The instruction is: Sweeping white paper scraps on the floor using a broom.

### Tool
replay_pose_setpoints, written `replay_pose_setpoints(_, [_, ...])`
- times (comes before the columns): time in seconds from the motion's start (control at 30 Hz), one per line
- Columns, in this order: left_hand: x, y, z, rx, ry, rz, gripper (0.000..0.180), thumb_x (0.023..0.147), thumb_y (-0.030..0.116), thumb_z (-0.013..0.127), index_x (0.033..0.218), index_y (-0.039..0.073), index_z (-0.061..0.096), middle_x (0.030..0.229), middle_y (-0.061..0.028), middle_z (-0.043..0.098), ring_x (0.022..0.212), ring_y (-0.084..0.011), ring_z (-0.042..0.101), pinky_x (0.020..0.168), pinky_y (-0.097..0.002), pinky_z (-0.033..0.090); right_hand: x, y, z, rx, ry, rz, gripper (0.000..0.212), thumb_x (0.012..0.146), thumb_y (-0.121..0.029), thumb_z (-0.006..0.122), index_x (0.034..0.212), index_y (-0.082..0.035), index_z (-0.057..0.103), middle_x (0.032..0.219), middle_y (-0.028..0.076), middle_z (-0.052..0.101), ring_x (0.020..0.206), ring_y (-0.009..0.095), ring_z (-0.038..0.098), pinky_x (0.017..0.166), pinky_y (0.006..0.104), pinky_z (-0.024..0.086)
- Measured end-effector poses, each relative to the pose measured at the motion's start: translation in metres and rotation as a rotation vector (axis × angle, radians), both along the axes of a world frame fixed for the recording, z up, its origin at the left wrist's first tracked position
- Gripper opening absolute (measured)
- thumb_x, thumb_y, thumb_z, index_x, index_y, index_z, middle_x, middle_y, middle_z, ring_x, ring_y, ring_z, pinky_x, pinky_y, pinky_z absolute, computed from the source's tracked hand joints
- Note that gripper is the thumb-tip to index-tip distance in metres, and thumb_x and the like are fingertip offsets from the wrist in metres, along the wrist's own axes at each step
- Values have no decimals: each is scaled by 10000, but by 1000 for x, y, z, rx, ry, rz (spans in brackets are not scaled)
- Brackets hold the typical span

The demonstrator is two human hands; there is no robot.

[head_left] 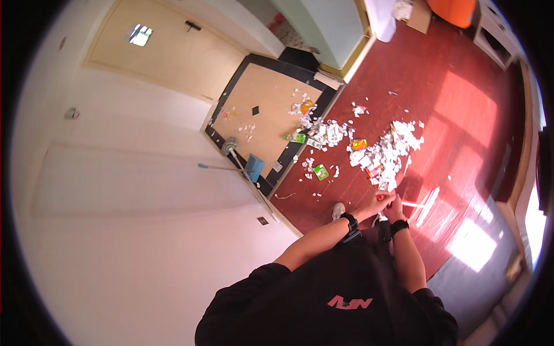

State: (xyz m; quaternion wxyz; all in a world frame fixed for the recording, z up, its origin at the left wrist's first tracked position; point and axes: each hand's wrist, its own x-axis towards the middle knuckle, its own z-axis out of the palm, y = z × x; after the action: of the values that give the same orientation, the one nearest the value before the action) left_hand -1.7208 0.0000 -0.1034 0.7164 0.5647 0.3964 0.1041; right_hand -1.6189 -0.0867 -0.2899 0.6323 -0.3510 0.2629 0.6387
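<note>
Both my hands are closed around the handle of a white-handled broom [412, 204], close together in front of my body. My left hand [374, 206] is at the red-tipped end, and my right hand [396, 210] grips just beside it. The pale, narrow head [428, 207] rests toward the right on the sunlit floor; its bristles are washed out by glare. Just beyond my hands lies a heap of torn white paper scraps [393, 147]. An orange packet [358, 144] and a red packet [374, 170] lie in it.
More scraps, a green bottle [296, 138] and a green packet [321, 172] lie to the left. A blue dustpan [254, 168] and a mop [229, 145] stand by the white wall. Beyond is a beige door [167, 49]. A white cabinet [495, 36] stands far right.
</note>
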Motion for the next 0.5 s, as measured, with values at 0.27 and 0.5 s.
replay_pose_setpoints(0.27, [-41, 15, 1, 481, 59, 278, 224, 922, 143, 665, 798, -42, 641, 665, -51, 613, 602, -87, 549, 553, -281, 424, -55, 68, 0, 335, 430, 394, 291, 995, -293, 440, 986, -52, 601, 981, 102, 659, 935, 233, 644, 874, 389, 541])
replay_pose_setpoints(0.5, [-21, 22, 34, 880, 141, 23, 273, 870, 151, 689, 693, -22, 573, 676, -141, 594, 634, -315, 595, 599, -372, 471, -40, 88, 95, 555, 279, 502, 265, 999, -272, 456, 895, -64, 582, 879, 68, 646, 816, 207, 637, 779, 389, 548])
